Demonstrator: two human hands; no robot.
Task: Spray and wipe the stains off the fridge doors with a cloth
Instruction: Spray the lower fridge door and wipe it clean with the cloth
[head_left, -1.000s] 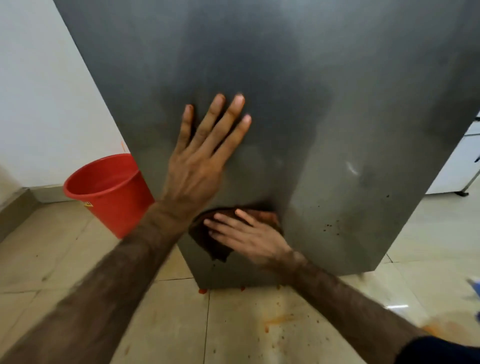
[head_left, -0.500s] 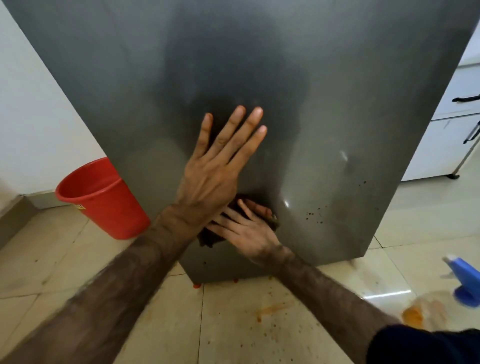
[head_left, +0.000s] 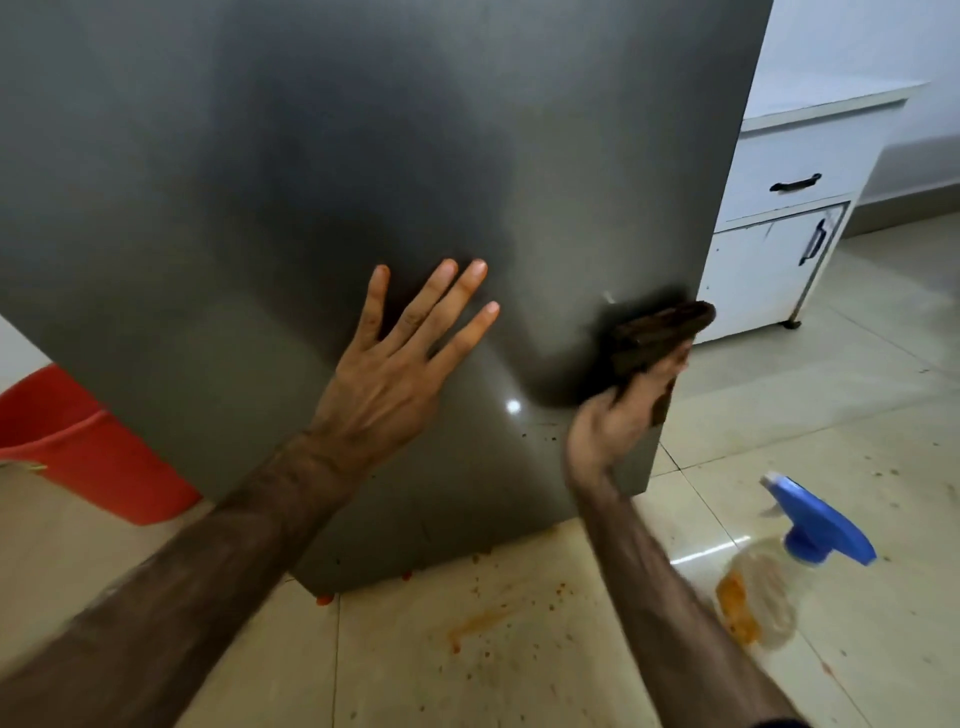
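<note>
Since the earlier frame my right hand (head_left: 621, 410) moves right to the fridge door (head_left: 311, 182) edge, its grip clutching the brown cloth (head_left: 655, 338) there. Left hand (head_left: 400, 364) lies flat on the door, fingers spread. Spray bottle (head_left: 795, 561) stands on the floor (head_left: 519, 665), near right.

Fridge door (head_left: 311, 156): grey brushed metal, smooth, dull satin sheen with one bright glint low down and a few dark specks nearby. Cloth (head_left: 655, 332): dark brown fabric, matt, coarse-looking. Bucket (head_left: 88, 457): red plastic, smooth. Spray bottle (head_left: 779, 577): clear plastic body, blue plastic head. Floor (head_left: 519, 649): pale glossy tiles, orange-spattered. Cabinet (head_left: 769, 228): white, smooth, black handles.
</note>
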